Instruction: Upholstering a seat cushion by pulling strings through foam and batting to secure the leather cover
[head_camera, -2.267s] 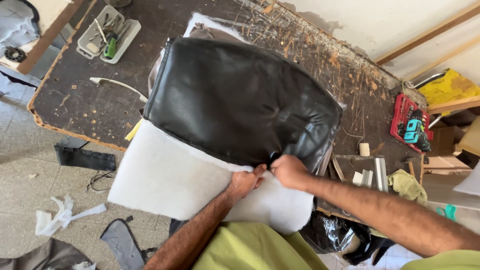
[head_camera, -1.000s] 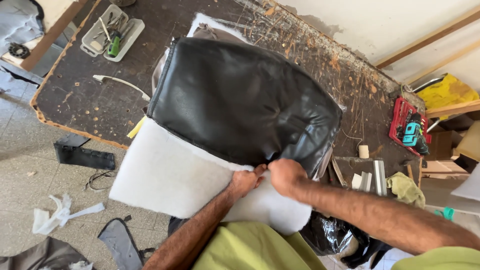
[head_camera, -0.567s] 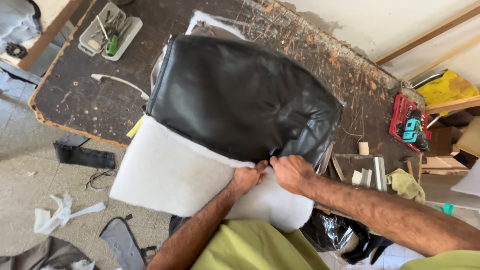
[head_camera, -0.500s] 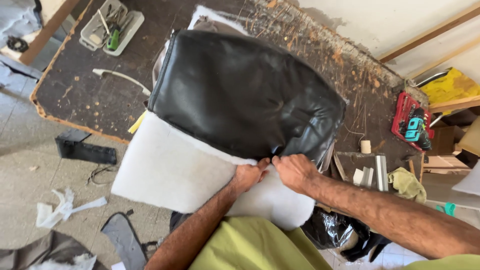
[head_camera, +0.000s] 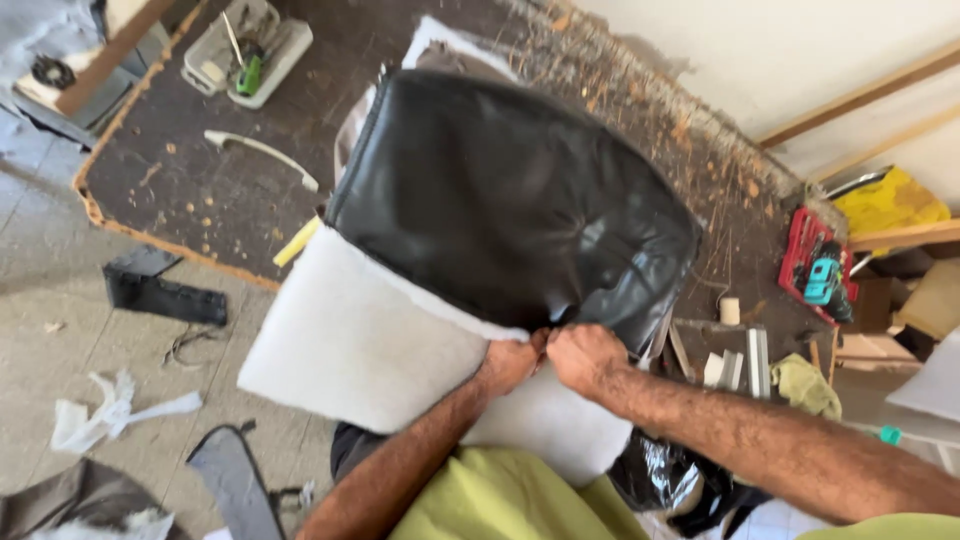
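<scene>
Dark worn workbench (head_camera: 200, 190), sawdust-strewn; tiled floor (head_camera: 90, 350) w/ scraps.

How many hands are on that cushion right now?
2. The left hand and right hand meet side by side at the lower edge of the black cover, over the white foam. Fingertips are hidden.

A glossy black leatherette cover (head_camera: 510, 200) sits pulled partway over a white foam cushion (head_camera: 350, 340), which overhangs the desk (head_camera: 200, 190) edge.
</scene>
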